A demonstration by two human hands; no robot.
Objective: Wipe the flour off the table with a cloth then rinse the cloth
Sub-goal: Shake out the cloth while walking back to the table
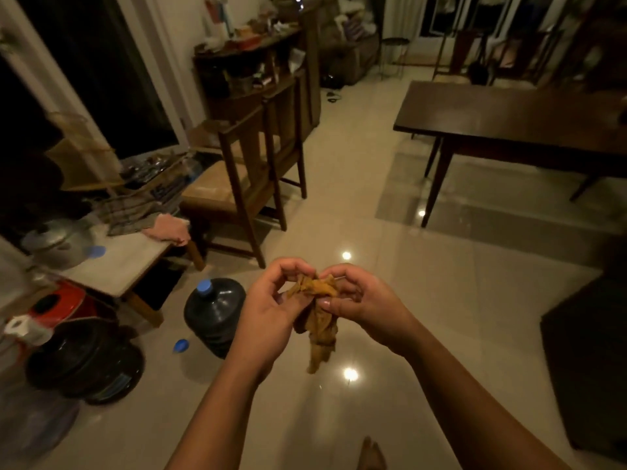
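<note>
Cloth (319,330), bunched and hanging long-axis down, is pinched at its top by the left hand (273,308) and right hand (364,301), close together over the floor (458,334), while the table (509,120) stands well apart, ahead and rightward, nearer the right hand, its flour seemingly too dim to discern.

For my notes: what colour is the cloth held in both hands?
The cloth is mustard-brown; the head view shows it.
</note>
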